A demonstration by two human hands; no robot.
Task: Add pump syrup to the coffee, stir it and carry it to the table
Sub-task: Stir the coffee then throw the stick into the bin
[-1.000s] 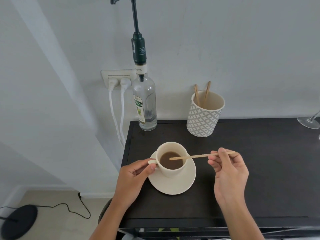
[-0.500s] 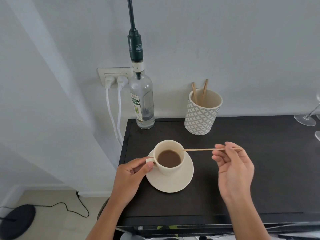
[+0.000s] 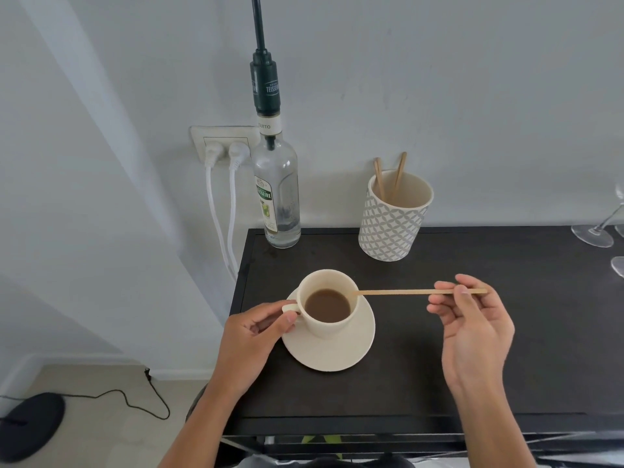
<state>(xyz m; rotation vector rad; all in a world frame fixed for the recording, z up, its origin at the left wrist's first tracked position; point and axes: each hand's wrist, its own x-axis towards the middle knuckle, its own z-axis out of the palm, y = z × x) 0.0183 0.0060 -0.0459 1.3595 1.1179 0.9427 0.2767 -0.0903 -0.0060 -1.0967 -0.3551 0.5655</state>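
We held the handle of the cream cup (image 3: 329,300) between the thumb and fingers of our left hand (image 3: 251,336). The cup stood upright on its saucer (image 3: 332,354), near the left edge of the dark tabletop (image 3: 506,366), and brown coffee (image 3: 327,305) filled it to a little under the rim.

Our right hand (image 3: 474,327) pinched a thin wooden stirrer (image 3: 405,292) between thumb and forefinger, and the other fingers were loosely curled. The stirrer lay almost level, above the tabletop, and its far tip was at the right rim of the cup; we could not tell if it touched the rim. It was not in the coffee.

At the back left corner of the tabletop stood the clear syrup bottle (image 3: 277,201), upright, with a dark green pump (image 3: 265,86) on its neck. To its right, also against the wall, was a patterned holder cup (image 3: 395,214) with two more wooden sticks (image 3: 400,173) inside. At the far right edge we saw the feet of some glasses (image 3: 592,234). Behind the bottle, two white plugs (image 3: 224,152) sat in a wall socket.
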